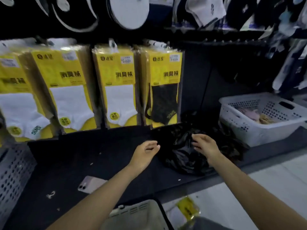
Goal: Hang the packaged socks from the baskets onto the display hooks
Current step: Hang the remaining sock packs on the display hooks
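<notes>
Yellow sock packs hang in a row on the display wall: white-sock packs (118, 87) and, at the right end, a dark-sock pack (164, 87). On the dark shelf below lies a crumpled black plastic bag (182, 156). My left hand (146, 151) hovers open just left of the bag, holding nothing. Over the bag's top my right hand (205, 144) reaches with spread fingers that touch the plastic. One yellow sock pack (186, 209) lies on the floor at the bottom. The lower basket's rim (137, 211) shows at the bottom edge.
A white perforated basket (259, 130) with pinkish and tan items stands at the right on the shelf. A grey perforated basket (15, 176) sits at the left edge. A phone (90, 184) lies face down on the shelf. More socks hang above.
</notes>
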